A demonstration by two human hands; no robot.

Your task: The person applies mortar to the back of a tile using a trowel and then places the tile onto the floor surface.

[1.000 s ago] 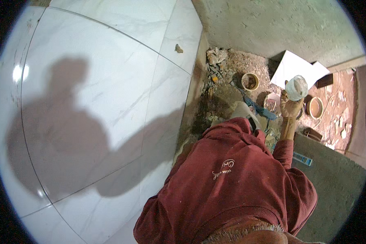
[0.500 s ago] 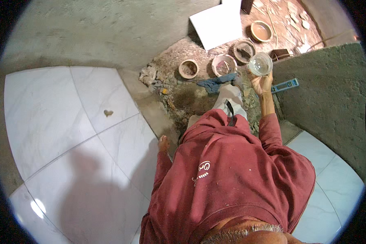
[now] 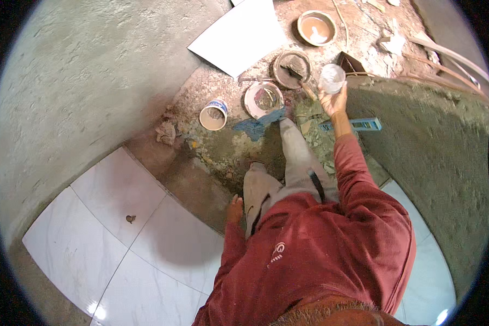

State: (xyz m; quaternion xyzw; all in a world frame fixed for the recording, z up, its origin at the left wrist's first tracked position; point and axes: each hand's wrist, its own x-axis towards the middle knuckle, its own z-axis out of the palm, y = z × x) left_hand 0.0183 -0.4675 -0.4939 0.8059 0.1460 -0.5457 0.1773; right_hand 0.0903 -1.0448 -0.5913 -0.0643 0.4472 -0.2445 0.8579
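Observation:
My right hand [image 3: 334,102] is wrapped round a clear plastic cup [image 3: 332,79], holding it out in front of me above the rubble floor. What the cup contains is hard to make out. Just below that forearm, a blue spirit level [image 3: 358,124] lies by the rough wall. My left hand [image 3: 235,210] hangs low beside my left knee, near the edge of the white tiling; its fingers show in part, loosely extended, with nothing visible in them. A round pan of grey mix [image 3: 292,69] with a trowel stands close to the cup.
Ahead are a bowl of brownish water [image 3: 316,28], a white bowl with scraps [image 3: 263,100] and a small white bucket [image 3: 213,114]. A blue rag [image 3: 258,126] lies by my foot. A white tile [image 3: 239,35] leans at the wall; laid tiles [image 3: 103,217] flank me, one with a hole.
My view has shifted, bringing more of my legs and the far floor into sight. My right hand still holds the cup, now tipped differently. My left hand stays low at my side.

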